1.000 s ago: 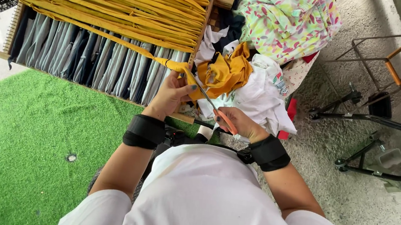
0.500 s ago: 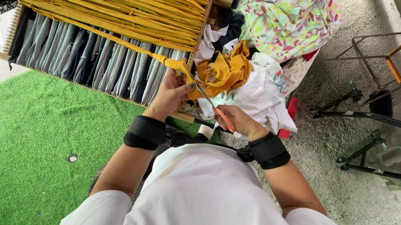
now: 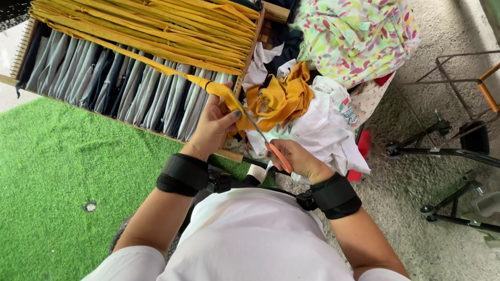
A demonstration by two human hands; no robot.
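Scissors [image 3: 263,137] barely shifting since earlier frame — right hand [image 3: 293,159] gripping orange handles, blades angling up-left toward yellow strip [image 3: 212,87], left hand [image 3: 214,124] pinching its end just beside blade tips, strip running leftward across loom [image 3: 248,53].

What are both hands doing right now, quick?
Left hand: closed, pinching the yellow fabric strip.
Right hand: closed on the orange-handled scissors.
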